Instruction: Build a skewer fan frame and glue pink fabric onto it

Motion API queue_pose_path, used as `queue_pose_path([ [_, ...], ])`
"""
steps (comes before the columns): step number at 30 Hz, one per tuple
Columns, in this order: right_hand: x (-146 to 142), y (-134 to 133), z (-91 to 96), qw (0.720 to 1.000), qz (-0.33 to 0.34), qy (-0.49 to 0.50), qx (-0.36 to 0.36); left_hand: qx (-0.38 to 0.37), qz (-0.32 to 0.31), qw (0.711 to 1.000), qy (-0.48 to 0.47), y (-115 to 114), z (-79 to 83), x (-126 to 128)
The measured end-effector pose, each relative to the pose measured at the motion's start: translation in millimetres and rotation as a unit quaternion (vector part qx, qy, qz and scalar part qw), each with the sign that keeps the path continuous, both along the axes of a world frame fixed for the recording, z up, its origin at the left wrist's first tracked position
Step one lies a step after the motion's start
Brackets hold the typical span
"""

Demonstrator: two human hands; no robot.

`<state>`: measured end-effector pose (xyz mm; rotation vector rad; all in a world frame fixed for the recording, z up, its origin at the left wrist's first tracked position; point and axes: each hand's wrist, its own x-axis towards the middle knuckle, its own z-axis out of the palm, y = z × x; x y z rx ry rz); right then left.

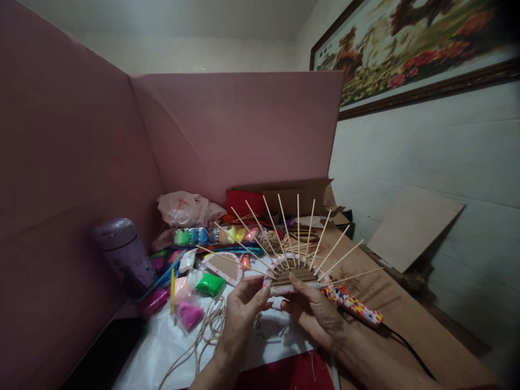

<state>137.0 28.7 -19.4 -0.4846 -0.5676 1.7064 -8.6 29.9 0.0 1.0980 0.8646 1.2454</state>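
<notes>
Between my two hands is a half-round piece of corrugated cardboard (298, 277) with a pale, patterned wrapped rim. Several thin wooden sticks (298, 227) fan out from its curved edge. My left hand (244, 306) pinches the left corner between thumb and fingers. With the thumb on its front face and the fingers below, my right hand (314, 311) grips the lower edge right of the middle. Just to the right lies a flower-patterned hot glue gun (357, 307) with a black cord. A second half-round cardboard piece (225, 267) rests behind my left hand.
A purple tumbler (124, 254) stands at left. Bags of coloured clay (210, 285), a yellow stick (172, 290) and loose twine (209, 325) lie left of my hands. Loose sticks and cardboard (280, 195) sit at the back. Pink panels (239, 130) enclose the left and back.
</notes>
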Motion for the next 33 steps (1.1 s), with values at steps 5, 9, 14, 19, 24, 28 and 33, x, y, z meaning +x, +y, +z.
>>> queue_pose_path([
  [5,0,0,-0.5,1.000,-0.016,-0.009,-0.015,0.013,0.068,0.998,-0.001,0,3.3,-2],
  [9,0,-1,1.5,0.999,-0.013,-0.022,-0.026,0.016,0.102,0.995,-0.007,0,7.7,-2],
  [14,0,-3,3.4,0.999,0.006,-0.039,-0.035,0.023,0.096,0.995,-0.020,3,4.9,-3],
  [19,0,-3,-0.4,0.998,0.005,-0.049,-0.034,0.007,0.100,0.994,-0.040,8,-2.9,-4],
  [24,0,-4,0.7,0.997,0.019,-0.066,-0.037,0.013,0.099,0.995,-0.021,8,-5.5,-3],
  [28,0,-4,0.8,0.998,0.030,-0.044,-0.036,0.011,0.103,0.995,-0.012,8,-4.8,-2],
  [33,0,-4,-0.9,0.997,0.031,-0.047,-0.047,0.011,0.103,0.995,0.009,7,-2.9,-2],
])
